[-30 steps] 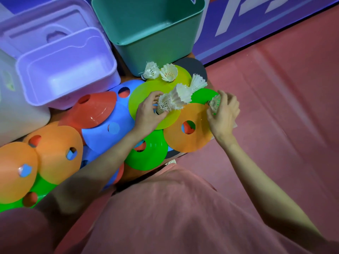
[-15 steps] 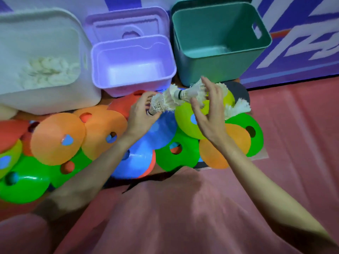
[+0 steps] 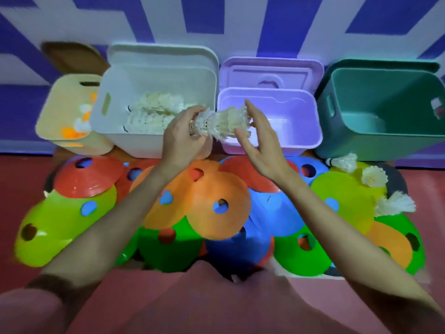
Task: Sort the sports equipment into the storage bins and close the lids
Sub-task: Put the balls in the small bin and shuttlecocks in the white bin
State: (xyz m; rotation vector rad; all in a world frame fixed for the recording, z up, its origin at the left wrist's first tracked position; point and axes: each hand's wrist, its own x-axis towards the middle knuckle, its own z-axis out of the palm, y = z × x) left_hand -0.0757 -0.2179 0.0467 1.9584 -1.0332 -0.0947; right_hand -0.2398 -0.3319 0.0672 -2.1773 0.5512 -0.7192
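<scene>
My left hand (image 3: 184,136) grips a nested stack of white shuttlecocks (image 3: 221,125) by the cork end, held level in front of the white bin (image 3: 113,121). My right hand (image 3: 261,141) has straight fingers that touch the feathered end of the stack. The white bin holds a heap of shuttlecocks (image 3: 154,112). Three loose shuttlecocks (image 3: 374,177) lie on the cones at the right. The purple bin (image 3: 310,141) and teal bin (image 3: 385,141) stand open to the right.
Flat disc cones (image 3: 216,206) in orange, red, blue, green and yellow overlap across the floor before the bins. A beige bin (image 3: 60,109) at far left holds orange and white balls. Lids lean behind the bins. Red floor lies on either side.
Both hands have carried the shuttlecock stack up and left, from above the cones to the gap between the white and purple bins. The view has swung left, bringing the beige bin into sight.
</scene>
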